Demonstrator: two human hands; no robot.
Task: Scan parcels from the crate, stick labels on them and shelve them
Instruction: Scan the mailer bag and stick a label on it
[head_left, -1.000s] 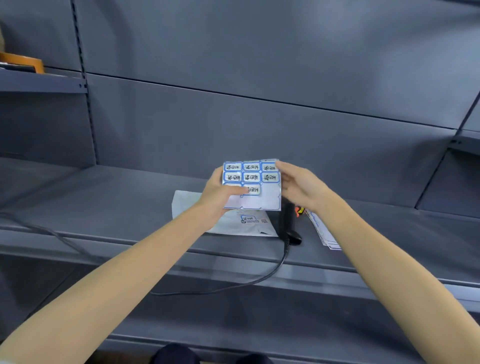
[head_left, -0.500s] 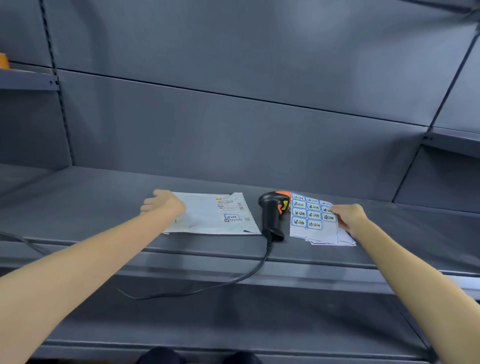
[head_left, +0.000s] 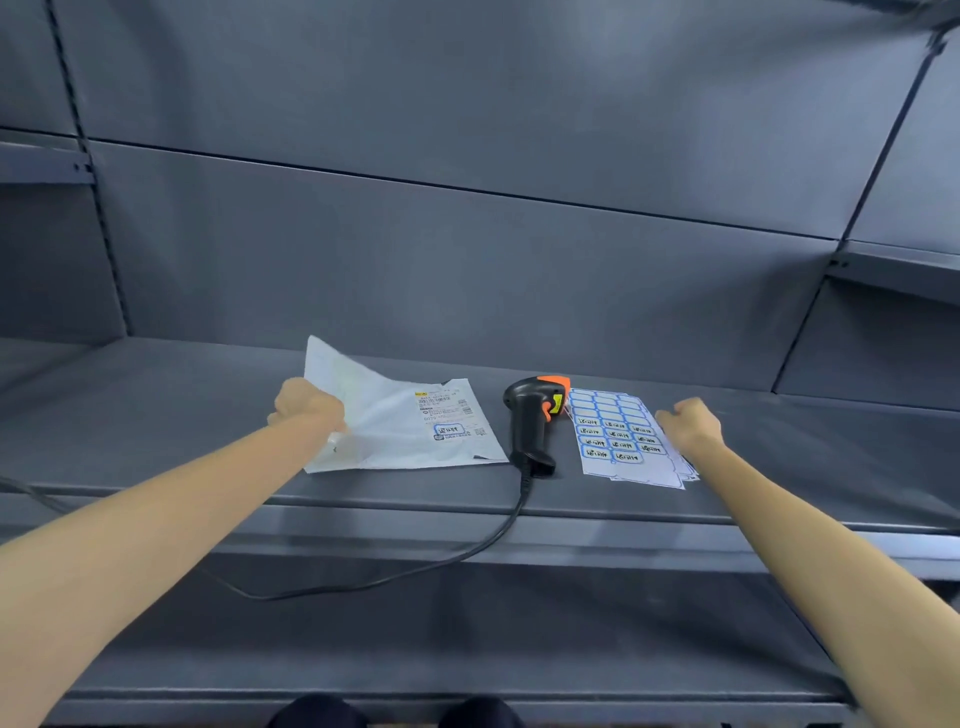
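- Your left hand (head_left: 307, 408) grips the left edge of the white parcel (head_left: 400, 431), fingers curled round it; that edge is lifted off the grey shelf (head_left: 156, 415) while the right side lies flat.
- The parcel carries a printed shipping slip and a blue-bordered label (head_left: 449, 430).
- The black and orange scanner (head_left: 532, 423) lies just right of the parcel, its cable (head_left: 395, 574) hanging over the shelf's front edge.
- Your right hand (head_left: 688, 423) hangs loosely curled at the right edge of the label sheets (head_left: 621, 441), holding nothing.
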